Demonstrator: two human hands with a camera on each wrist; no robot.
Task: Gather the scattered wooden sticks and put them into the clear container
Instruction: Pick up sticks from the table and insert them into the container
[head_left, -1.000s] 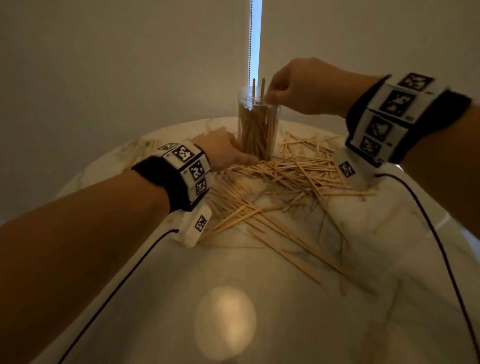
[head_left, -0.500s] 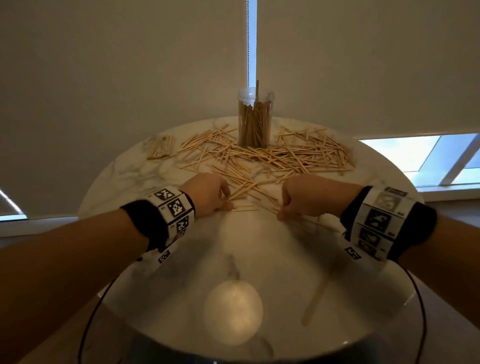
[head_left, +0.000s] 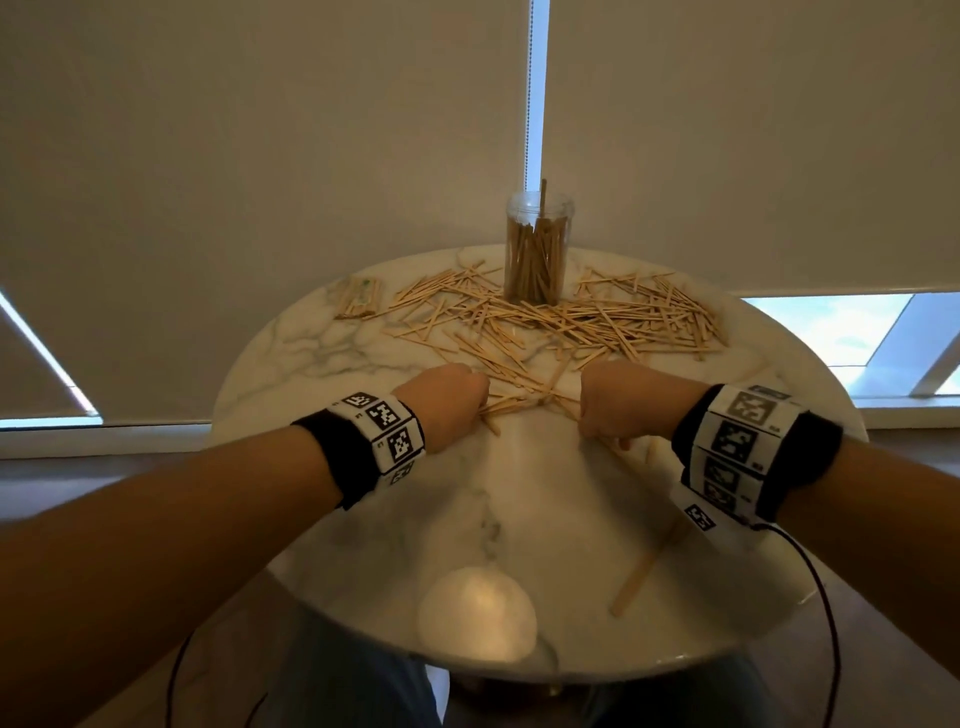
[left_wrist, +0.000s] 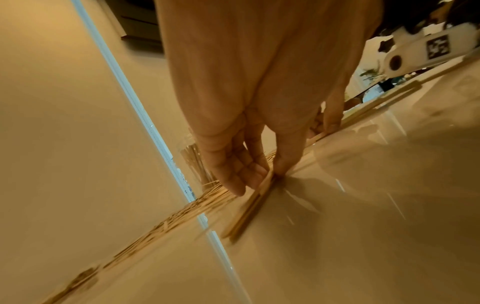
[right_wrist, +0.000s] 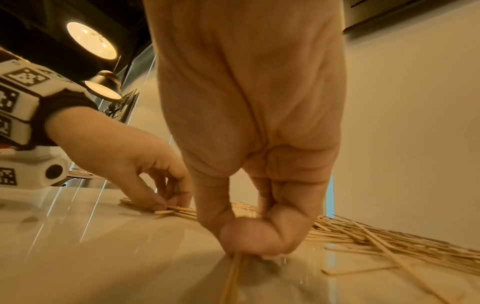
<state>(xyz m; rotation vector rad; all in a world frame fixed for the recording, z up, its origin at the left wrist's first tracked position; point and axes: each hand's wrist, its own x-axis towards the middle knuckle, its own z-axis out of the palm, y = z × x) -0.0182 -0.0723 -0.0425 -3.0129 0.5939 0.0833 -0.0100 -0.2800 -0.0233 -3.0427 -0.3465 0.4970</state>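
Thin wooden sticks (head_left: 561, 319) lie scattered over the far half of a round marble table (head_left: 322, 332). A clear container (head_left: 539, 244), nearly full of upright sticks, stands at the table's far edge. My left hand (head_left: 452, 402) is at the pile's near edge, thumb and fingers pinching a small bundle of sticks (left_wrist: 257, 201) against the tabletop. My right hand (head_left: 618, 402) is just to its right, thumb and fingers closed on a few sticks (right_wrist: 233, 273) that run back under the palm. In the right wrist view, the left hand (right_wrist: 161, 197) pinches stick ends.
A lone stick (head_left: 636, 584) lies near the front right of the table. A small bundle of sticks in a wrapper (head_left: 358, 297) sits at the far left. Drawn blinds and a window strip (head_left: 537, 93) stand behind the table. A lamp reflection (head_left: 475, 616) shines at the near edge.
A second ago my right hand was at the container's mouth and my left beside its base. Both have come back to the pile's near edge and pinched sticks.
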